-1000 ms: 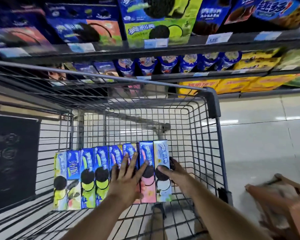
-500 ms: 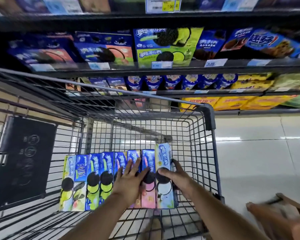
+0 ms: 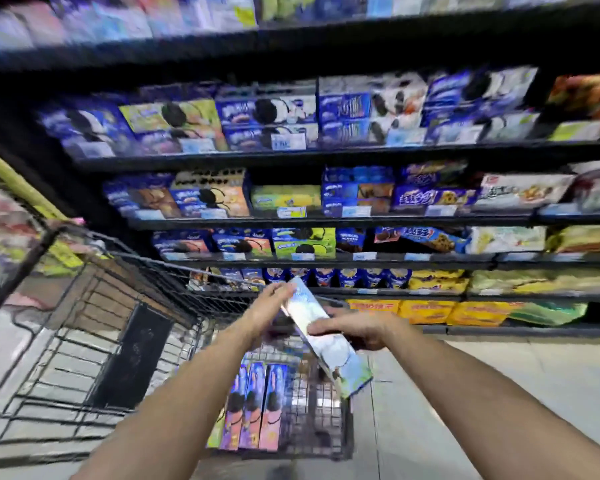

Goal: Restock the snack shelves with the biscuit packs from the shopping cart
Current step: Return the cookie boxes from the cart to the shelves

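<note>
A long, flat cardboard biscuit pack (image 3: 342, 363), pale blue and printed with a white-cream sandwich biscuit, is held tilted between both hands above the shopping cart (image 3: 174, 275). The left hand (image 3: 272, 304) is closed over the pack's upper end, fingers curled round its edge. The right hand (image 3: 355, 329) is wrapped across its middle, fingers laid over the printed face. The lettering on the pack is smeared by motion and cannot be read.

Below the hands, inside the black wire cart, further packs (image 3: 257, 407) are stood upright side by side, blue at the top and pink or purple lower down, each printed with a dark round biscuit.

Beyond the hands, dark metal shelves (image 3: 326, 221) are filled with glossy boxes, mostly blue. White Chinese characters are seen on a blue chocolate-chip biscuit box (image 3: 426, 237) up and to the right of the right hand, too blurred to be read with certainty. Small pale price tags (image 3: 291, 212) are fixed along the shelf edges, their print illegible.
</note>
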Tool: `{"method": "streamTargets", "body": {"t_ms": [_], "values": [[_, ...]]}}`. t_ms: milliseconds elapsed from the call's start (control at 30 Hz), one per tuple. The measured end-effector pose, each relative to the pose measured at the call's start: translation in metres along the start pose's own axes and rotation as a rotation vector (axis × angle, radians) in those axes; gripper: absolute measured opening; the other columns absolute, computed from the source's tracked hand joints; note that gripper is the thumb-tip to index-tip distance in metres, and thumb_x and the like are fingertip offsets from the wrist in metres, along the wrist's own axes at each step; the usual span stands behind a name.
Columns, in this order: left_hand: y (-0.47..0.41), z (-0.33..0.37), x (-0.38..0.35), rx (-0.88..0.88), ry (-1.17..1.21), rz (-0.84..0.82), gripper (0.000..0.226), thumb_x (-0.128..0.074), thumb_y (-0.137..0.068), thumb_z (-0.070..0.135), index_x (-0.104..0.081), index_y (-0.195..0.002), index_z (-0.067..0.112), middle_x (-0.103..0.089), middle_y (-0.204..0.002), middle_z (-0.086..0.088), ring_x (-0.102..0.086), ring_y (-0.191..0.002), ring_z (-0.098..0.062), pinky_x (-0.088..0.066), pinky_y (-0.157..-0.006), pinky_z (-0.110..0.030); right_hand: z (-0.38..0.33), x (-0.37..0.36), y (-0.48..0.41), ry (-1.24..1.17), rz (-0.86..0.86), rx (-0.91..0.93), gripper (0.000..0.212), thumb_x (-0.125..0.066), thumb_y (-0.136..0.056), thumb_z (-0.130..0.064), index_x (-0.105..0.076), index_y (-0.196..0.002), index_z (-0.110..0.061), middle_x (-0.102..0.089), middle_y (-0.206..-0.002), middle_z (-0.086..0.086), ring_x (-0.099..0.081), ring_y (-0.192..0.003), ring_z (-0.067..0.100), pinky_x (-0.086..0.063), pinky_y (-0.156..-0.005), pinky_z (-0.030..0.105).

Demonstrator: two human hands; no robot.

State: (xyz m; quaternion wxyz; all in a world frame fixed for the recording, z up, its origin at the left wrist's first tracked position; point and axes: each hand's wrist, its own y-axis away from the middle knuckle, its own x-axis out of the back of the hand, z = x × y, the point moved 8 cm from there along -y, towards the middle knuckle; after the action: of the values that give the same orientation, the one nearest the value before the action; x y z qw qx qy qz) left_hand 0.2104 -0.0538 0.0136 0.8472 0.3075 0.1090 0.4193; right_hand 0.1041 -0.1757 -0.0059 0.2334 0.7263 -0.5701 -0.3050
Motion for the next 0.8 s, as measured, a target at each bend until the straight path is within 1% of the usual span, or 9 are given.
{"method": "streamTargets", "body": {"t_ms": [133,267,367,467,533,600,633,733,800], "values": [[0.043,0.051,-0.058,0.038,0.099,-0.180,0.067,-0.074,-0.077,0.058,-0.064,-0.123,0.011,-0.067,-0.117,-0.024,-0.062,-0.096,-0.034,-0.056,-0.089,-0.052,-0.031,0.032,0.087,0.077,-0.043,0.079,0.036,-0.076,-0.085,-0.032,-0.065,-0.119,-0.026,-0.073,-0.102,0.001,-0.070,-0.082,0.015,-0.056,-0.074,0.030],[0.068,0.108,-0.125,-0.082,0.068,-0.213,0.058,-0.082,-0.059,0.055,-0.071,-0.104,0.020,-0.074,-0.098,-0.015,-0.071,-0.077,-0.027,-0.062,-0.074,-0.044,-0.036,0.081,0.161,0.124,0.049,0.128,0.054,-0.079,-0.082,-0.028,-0.057,-0.131,-0.021,-0.073,-0.110,0.002,-0.070,-0.092,0.016,-0.056,-0.083,0.033],[0.074,0.156,-0.174,-0.181,0.053,-0.188,0.050,-0.083,-0.065,0.052,-0.067,-0.105,0.025,-0.075,-0.097,-0.011,-0.071,-0.075,-0.025,-0.056,-0.089,-0.052,-0.046,0.132,0.223,0.162,0.254,0.188,0.080,-0.085,-0.070,-0.053,-0.057,-0.135,-0.017,-0.068,-0.125,0.007,-0.065,-0.104,0.022,-0.051,-0.095,0.043],[0.068,0.200,-0.210,-0.280,0.132,-0.063,0.043,-0.081,-0.078,0.044,-0.063,-0.110,0.021,-0.075,-0.102,-0.011,-0.070,-0.083,-0.029,-0.058,-0.088,-0.052,-0.052,0.195,0.289,0.302,0.532,0.229,0.101,-0.073,-0.061,-0.081,-0.053,-0.141,-0.024,-0.058,-0.141,0.000,-0.057,-0.124,0.019,-0.045,-0.105,0.041],[0.068,0.224,-0.225,-0.327,0.184,0.049,0.039,-0.080,-0.080,0.044,-0.061,-0.109,0.026,-0.073,-0.110,-0.007,-0.068,-0.087,-0.025,-0.058,-0.074,-0.040,-0.037,0.238,0.324,0.270,0.674,0.196,0.097,-0.069,-0.071,-0.076,-0.042,-0.148,-0.022,-0.051,-0.145,0.002,-0.056,-0.122,0.019,-0.045,-0.097,0.034],[0.067,0.242,-0.239,-0.360,0.257,0.078,0.043,-0.080,-0.081,0.043,-0.057,-0.114,0.030,-0.071,-0.113,-0.005,-0.069,-0.091,-0.023,-0.058,-0.071,-0.039,-0.015,0.260,0.343,0.106,0.658,0.147,0.098,-0.074,-0.065,-0.076,-0.047,-0.142,-0.022,-0.058,-0.132,0.006,-0.063,-0.095,0.017,-0.045,-0.075,0.031],[0.066,0.249,-0.246,-0.367,0.282,0.070,0.048,-0.081,-0.080,0.044,-0.055,-0.118,0.031,-0.070,-0.113,-0.006,-0.070,-0.093,-0.024,-0.060,-0.073,-0.041,-0.009,0.263,0.348,-0.007,0.614,0.152,0.094,-0.078,-0.062,-0.074,-0.052,-0.136,-0.021,-0.062,-0.130,0.007,-0.067,-0.090,0.018,-0.047,-0.072,0.031],[0.060,0.264,-0.260,-0.389,0.313,0.048,0.064,-0.085,-0.071,0.054,-0.048,-0.117,0.029,-0.069,-0.110,-0.008,-0.074,-0.092,-0.026,-0.062,-0.078,-0.049,-0.013,0.275,0.352,-0.298,0.585,0.297,0.073,-0.084,-0.070,-0.049,-0.058,-0.126,-0.011,-0.072,-0.120,0.010,-0.072,-0.104,0.030,-0.052,-0.093,0.043],[0.054,0.271,-0.266,-0.420,0.270,0.037,0.076,-0.084,-0.057,0.063,-0.047,-0.112,0.027,-0.073,-0.104,-0.009,-0.076,-0.085,-0.023,-0.062,-0.080,-0.049,-0.018,0.283,0.350,-0.344,0.630,0.382,0.057,-0.079,-0.082,-0.037,-0.056,-0.126,-0.009,-0.074,-0.116,0.010,-0.072,-0.107,0.030,-0.052,-0.096,0.042]]}}
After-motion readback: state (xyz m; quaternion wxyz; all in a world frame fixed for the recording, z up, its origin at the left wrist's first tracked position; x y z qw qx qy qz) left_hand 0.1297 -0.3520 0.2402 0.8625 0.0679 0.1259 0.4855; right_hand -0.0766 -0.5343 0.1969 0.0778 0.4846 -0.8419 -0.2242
